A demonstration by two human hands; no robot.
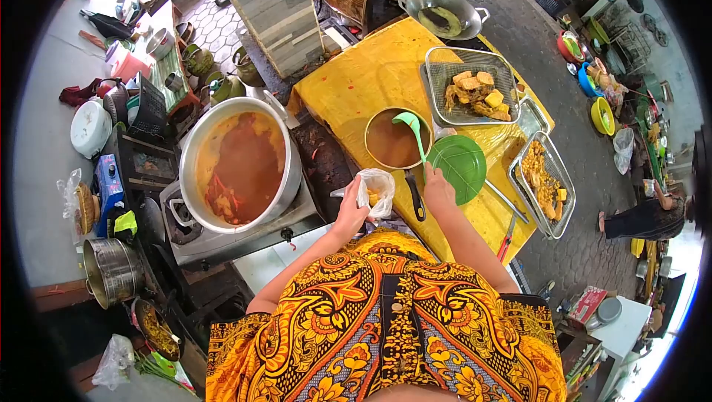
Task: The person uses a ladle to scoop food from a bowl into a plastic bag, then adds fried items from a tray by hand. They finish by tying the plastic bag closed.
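My left hand (350, 213) is closed on a clear plastic bag (380, 188), its mouth facing up and some yellow-orange food inside. In my right hand (439, 188) is the handle of a light green ladle (409, 122), whose bowl rests in the brown broth of a saucepan (368, 133). The saucepan's black handle (415, 196) points toward me. Just right of it lies a green plate (461, 168), partly behind my right hand. Beyond the plate, a wire mesh basket (437, 76) holds fried pieces (475, 94).
A big pot (191, 179) of reddish broth sits on the stove (200, 250) at left. On the yellow-covered table (341, 83) are a second basket (564, 224) of fried food, red-handled tongs (506, 242) and, at the far edge, a wok (475, 27). A person (653, 213) is at far right.
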